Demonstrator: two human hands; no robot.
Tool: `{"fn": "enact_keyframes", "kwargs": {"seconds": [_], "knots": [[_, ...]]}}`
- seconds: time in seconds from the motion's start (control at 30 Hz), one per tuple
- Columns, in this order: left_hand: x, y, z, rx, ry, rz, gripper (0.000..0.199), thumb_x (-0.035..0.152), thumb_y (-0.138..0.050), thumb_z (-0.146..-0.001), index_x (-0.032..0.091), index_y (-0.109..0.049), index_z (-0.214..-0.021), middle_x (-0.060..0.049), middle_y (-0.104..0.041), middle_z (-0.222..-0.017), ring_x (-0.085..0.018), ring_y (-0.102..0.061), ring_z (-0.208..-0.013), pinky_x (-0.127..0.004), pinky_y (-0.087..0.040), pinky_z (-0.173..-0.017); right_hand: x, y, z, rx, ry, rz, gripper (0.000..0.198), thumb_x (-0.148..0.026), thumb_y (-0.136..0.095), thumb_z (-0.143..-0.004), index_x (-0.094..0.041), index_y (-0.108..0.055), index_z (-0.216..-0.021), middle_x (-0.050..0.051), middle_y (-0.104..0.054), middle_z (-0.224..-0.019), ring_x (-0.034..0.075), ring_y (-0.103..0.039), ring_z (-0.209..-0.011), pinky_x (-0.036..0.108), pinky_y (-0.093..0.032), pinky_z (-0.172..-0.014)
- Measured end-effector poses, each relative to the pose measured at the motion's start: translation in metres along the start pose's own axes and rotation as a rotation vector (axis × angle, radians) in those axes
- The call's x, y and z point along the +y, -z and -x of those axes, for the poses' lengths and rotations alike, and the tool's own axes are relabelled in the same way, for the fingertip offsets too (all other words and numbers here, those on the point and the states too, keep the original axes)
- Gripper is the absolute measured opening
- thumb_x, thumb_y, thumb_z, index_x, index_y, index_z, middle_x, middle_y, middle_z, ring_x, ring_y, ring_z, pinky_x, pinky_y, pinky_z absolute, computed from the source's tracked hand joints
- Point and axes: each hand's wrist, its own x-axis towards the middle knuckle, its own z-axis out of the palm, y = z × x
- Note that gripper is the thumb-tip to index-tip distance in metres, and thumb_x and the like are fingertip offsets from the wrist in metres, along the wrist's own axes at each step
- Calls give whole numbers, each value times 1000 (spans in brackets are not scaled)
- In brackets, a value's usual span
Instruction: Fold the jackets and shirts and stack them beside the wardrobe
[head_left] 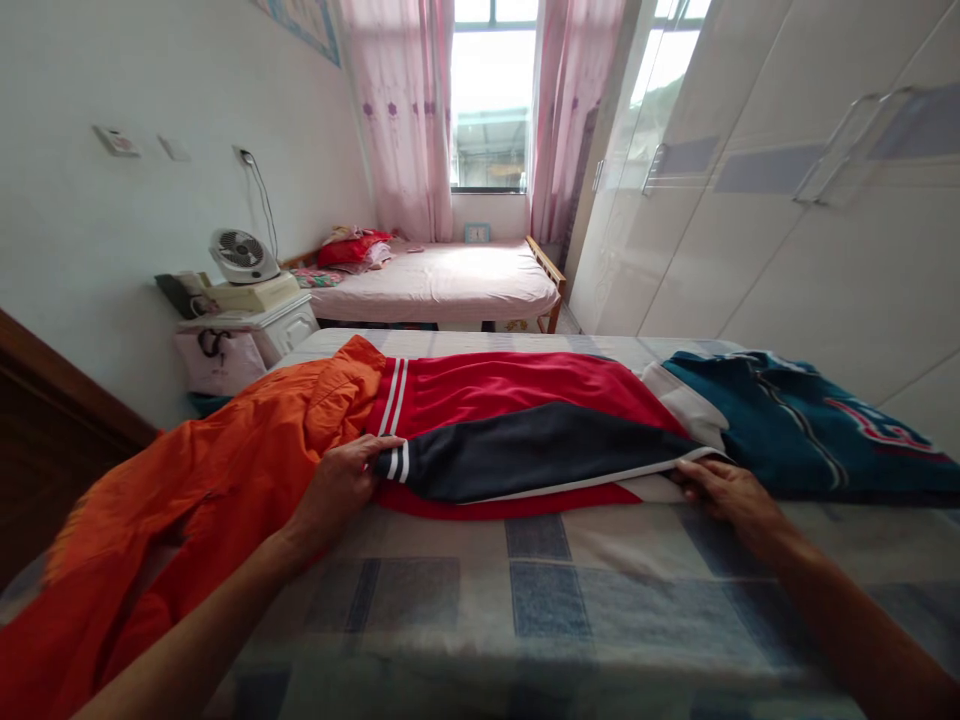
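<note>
A red jacket (517, 385) with white-striped ribbing lies sideways on the bed in front of me. Its dark navy sleeve (540, 450), edged with a white strip, is laid across the red body. My left hand (349, 475) pinches the striped cuff at the sleeve's left end. At the other end, my right hand (720, 487) grips the white-edged corner of the sleeve near the shoulder. An orange jacket (247, 440) is heaped to the left, touching the red one. To the right lies a teal zip jacket (810, 420) with a letter patch.
A checked sheet (480, 590) covers the bed under the clothes. Beyond it stands a second bed (450, 285) with pink bedding, below a curtained window. A small fan (244, 255) rests on things atop a white cabinet (289, 325) at left. White wardrobes (750, 230) line the right wall.
</note>
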Motion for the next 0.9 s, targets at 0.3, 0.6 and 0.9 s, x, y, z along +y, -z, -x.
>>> {"fn": "enact_keyframes", "kwargs": {"seconds": [0.3,0.6,0.9], "knots": [[-10,4,9,74,-103,-396,47,6,-38,-74,15,-66,-111,-17,-61,-122,-31,-57,-112,-47,-49,-91,-6,10,15,-77,161,219,33,-49,-55,-72,-18,-66,-68,1,-58,-56,10,-45,-44,24,-33,-43],[24,-8,-21,118,-410,-275,41,40,-40,-91,21,-60,-122,-10,-49,-139,-25,-41,-131,-43,-36,-107,-73,-22,44,276,871,689,36,-35,-44,-88,-22,-57,-119,10,-59,-123,26,-56,-110,37,-43,-89],[-8,-19,-42,-289,-274,-175,40,44,-39,-90,31,-59,-122,-2,-52,-137,-21,-48,-125,-38,-37,-106,-50,-39,-9,-138,812,754,35,-39,-39,-91,-25,-66,-108,5,-66,-115,21,-61,-104,36,-47,-89]]}}
